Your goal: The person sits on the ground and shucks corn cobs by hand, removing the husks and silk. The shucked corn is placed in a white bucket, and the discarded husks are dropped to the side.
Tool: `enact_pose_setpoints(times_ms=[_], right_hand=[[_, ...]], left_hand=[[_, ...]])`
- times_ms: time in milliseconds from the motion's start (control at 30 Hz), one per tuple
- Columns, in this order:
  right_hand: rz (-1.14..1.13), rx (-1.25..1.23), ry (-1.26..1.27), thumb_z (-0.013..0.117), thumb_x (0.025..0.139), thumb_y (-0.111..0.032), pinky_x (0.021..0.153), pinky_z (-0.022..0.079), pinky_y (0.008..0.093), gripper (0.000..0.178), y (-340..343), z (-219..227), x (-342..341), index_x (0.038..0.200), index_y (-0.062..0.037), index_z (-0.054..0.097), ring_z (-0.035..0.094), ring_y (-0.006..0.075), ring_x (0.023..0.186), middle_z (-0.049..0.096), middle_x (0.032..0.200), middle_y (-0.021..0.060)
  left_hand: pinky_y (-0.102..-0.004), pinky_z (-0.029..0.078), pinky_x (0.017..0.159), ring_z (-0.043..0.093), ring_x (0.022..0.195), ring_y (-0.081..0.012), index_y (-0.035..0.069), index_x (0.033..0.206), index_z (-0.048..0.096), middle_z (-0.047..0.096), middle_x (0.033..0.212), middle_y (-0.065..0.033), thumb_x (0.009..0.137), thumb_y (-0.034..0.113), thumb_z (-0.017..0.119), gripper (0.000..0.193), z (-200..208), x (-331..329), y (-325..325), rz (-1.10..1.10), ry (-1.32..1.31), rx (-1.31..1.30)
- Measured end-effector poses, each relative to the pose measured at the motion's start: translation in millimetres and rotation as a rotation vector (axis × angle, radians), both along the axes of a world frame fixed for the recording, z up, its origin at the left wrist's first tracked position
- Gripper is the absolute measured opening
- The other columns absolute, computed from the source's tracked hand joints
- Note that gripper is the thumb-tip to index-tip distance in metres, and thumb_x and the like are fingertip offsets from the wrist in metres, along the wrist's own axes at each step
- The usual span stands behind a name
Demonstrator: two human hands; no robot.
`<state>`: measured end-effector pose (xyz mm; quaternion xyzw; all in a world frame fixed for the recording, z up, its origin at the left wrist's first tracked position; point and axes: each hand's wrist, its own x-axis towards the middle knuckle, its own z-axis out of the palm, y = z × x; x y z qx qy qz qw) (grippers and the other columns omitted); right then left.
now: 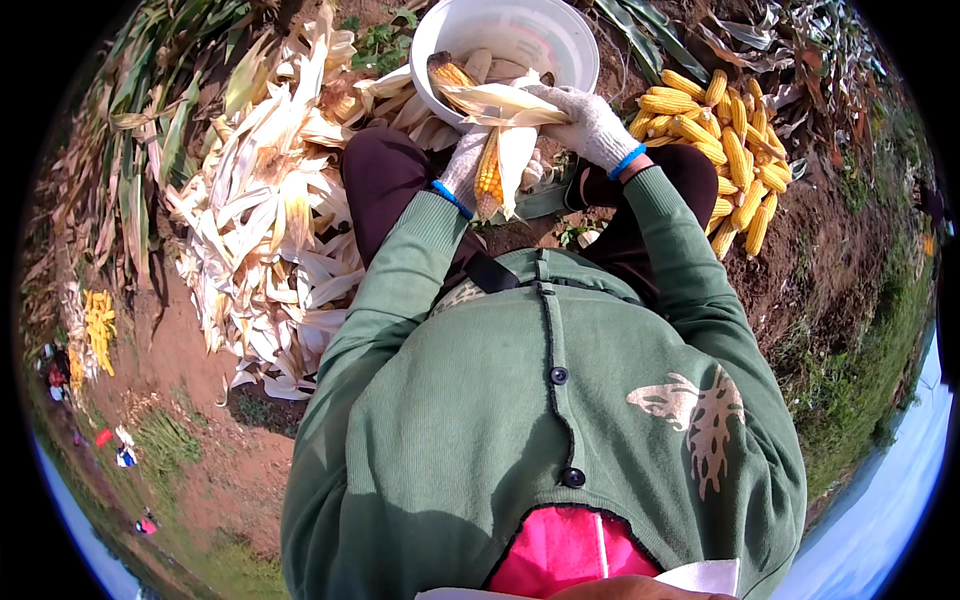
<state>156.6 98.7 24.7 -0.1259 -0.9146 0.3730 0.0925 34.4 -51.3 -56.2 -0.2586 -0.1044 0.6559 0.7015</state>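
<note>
My gloved left hand (464, 172) is closed around a partly husked ear of corn (488, 172), whose yellow kernels show between pale dry husks. From the right, my gloved right hand (588, 124) grips a strip of that husk (515, 108) pulled across the ear. Both gloves are whitish knit with blue cuffs. A round white bucket (505, 28) stands just beyond my hands. At its near left rim, yellow kernels with a dark tip (452, 78) stick out; whether they belong to the same ear, I cannot tell.
Left of my folded legs lies a big heap of dry husks (270, 220). Bare yellow cobs (735, 140) are piled beyond my right knee. Dry corn stalks (130, 120) lie at the far left. Reddish soil (190, 390) surrounds me, with another yellow corn pile (99, 325) farther left.
</note>
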Motion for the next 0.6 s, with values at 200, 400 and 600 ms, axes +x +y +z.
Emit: enact_pose_setpoints(times_ms=[200,400,600], right_hand=[[0.053,0.072,0.022,0.071,0.077,-0.011,0.081,0.052,0.0378,0.046,4,0,4,0.122,-0.0205,0.063,0.063,0.0311,0.095,0.062,0.103,0.011],[0.138,0.276,0.056,0.066,0.079,-0.009,0.08,0.052,0.0389,0.042,11,4,5,0.119,-0.0191,0.063,0.062,0.0323,0.095,0.062,0.104,0.0098],[0.057,0.268,0.022,0.069,0.077,-0.012,0.079,0.053,0.0388,0.036,2,4,2,0.113,-0.0117,0.065,0.064,0.0309,0.093,0.064,0.105,0.0106]], left_hand=[[-0.0506,0.056,0.067,0.061,0.087,-0.0401,-0.005,0.134,0.039,0.058,0.107,-0.0241,0.096,0.048,0.044,0.065,17,0,-12,-0.132,0.504,0.002],[-0.0461,0.056,0.074,0.061,0.096,-0.0342,-0.001,0.135,0.039,0.056,0.114,-0.0205,0.095,0.046,0.05,0.063,20,2,-7,-0.06,0.488,0.014],[-0.0407,0.055,0.082,0.06,0.101,-0.0284,0.004,0.136,0.039,0.054,0.119,-0.0169,0.094,0.047,0.052,0.062,2,0,-12,0.0,0.543,0.123]])
